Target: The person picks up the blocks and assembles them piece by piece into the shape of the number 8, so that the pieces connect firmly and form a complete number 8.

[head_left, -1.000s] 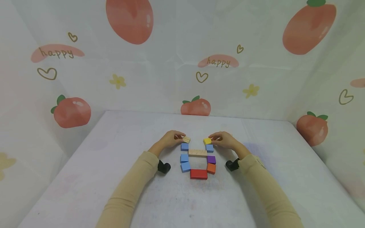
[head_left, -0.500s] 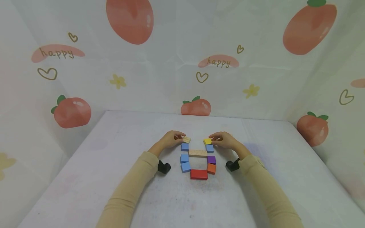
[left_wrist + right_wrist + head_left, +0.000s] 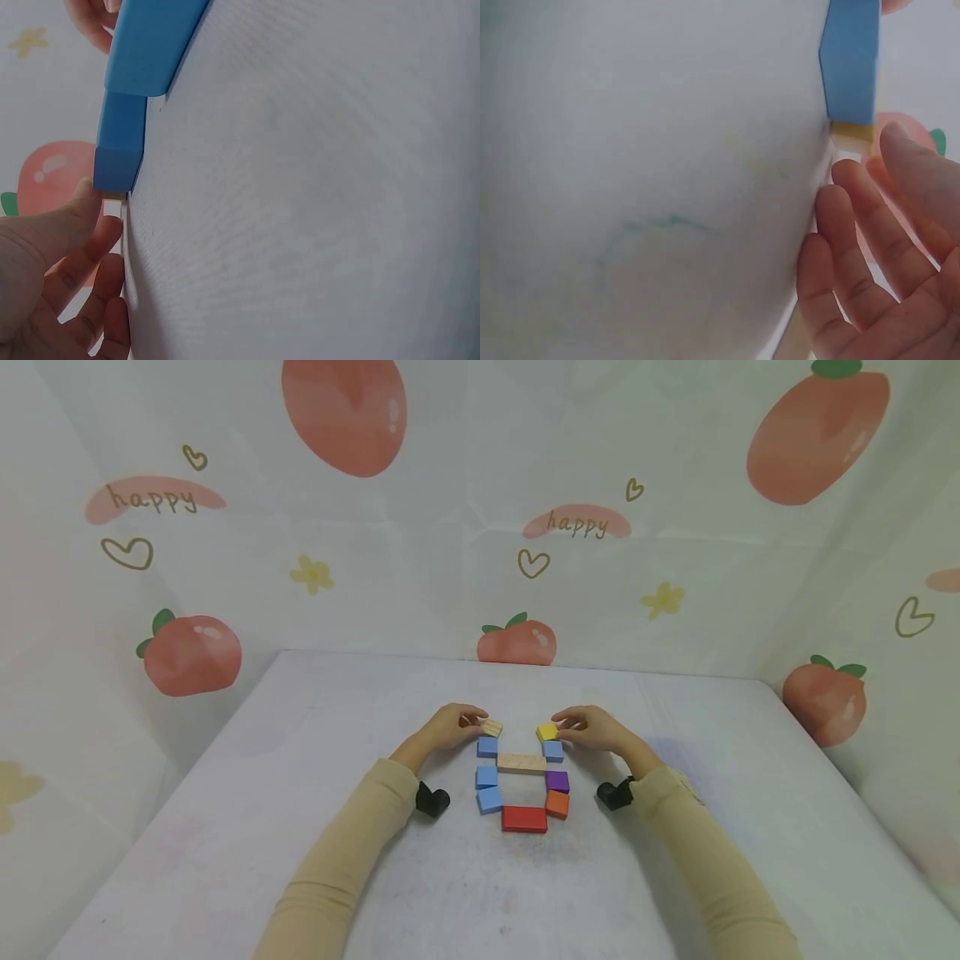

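On the white table, a ring of small blocks stands in front of the person. My left hand [image 3: 448, 727] pinches a plain wooden block [image 3: 492, 728] at the ring's far left corner; the left wrist view shows the thumb beside a blue block [image 3: 120, 142], with only a sliver of wood visible past it. Opposite, my right hand [image 3: 594, 728] has thumb and finger at the outer corner of a yellow block [image 3: 547, 732]. In the right wrist view that yellow block lies mostly hidden behind another blue block [image 3: 850, 60], and the remaining fingers are spread loosely.
Between the sides lies a long wooden block [image 3: 522, 764]. A red block [image 3: 524, 819] forms the near end, with orange [image 3: 557, 804] and purple [image 3: 557, 782] blocks on the right and several blue ones around. A fruit-printed cloth [image 3: 420, 568] hangs behind the table.
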`<state>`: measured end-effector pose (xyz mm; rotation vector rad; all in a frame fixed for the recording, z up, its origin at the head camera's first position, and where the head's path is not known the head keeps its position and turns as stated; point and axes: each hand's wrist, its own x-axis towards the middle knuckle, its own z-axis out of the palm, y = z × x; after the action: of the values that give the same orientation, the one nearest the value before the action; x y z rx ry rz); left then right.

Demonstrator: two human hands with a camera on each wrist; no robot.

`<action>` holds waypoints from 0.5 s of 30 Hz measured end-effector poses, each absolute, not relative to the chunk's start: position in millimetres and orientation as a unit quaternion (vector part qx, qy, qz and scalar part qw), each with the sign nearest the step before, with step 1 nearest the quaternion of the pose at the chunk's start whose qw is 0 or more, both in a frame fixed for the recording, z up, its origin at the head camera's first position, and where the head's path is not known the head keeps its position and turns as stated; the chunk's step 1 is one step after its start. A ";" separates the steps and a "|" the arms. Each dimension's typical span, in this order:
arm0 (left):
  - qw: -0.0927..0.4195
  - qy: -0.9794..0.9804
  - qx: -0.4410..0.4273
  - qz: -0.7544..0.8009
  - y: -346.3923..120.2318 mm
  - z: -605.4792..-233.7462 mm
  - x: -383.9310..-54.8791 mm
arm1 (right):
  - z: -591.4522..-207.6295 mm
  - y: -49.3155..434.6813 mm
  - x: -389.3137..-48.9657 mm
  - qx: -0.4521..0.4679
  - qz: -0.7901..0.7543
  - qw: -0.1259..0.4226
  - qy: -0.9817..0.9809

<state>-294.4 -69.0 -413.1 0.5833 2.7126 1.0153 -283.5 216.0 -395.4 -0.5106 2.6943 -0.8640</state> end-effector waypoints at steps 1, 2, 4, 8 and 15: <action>0.093 0.914 0.197 0.343 -69.0 -413.1 -294.4 | -394.5 216.5 -283.7 -0.173 -0.297 0.131 0.930; 0.092 0.914 0.199 0.342 -69.0 -413.2 -294.5 | -393.5 217.5 -283.8 -0.171 -0.296 0.127 0.931; 0.092 0.913 0.202 0.342 -69.1 -413.5 -294.4 | -392.1 220.7 -284.8 -0.166 -0.293 0.116 0.934; 0.093 0.912 0.204 0.344 -69.5 -412.2 -293.4 | -390.9 230.0 -286.6 -0.151 -0.297 0.092 0.939; 0.092 0.911 0.203 0.347 -69.8 -411.9 -294.0 | -389.4 243.1 -288.1 -0.080 -0.296 0.079 0.948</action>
<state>-294.0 -69.8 -411.9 0.6028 2.7057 1.0306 -288.1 243.1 -389.4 -0.2388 2.8383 -0.8869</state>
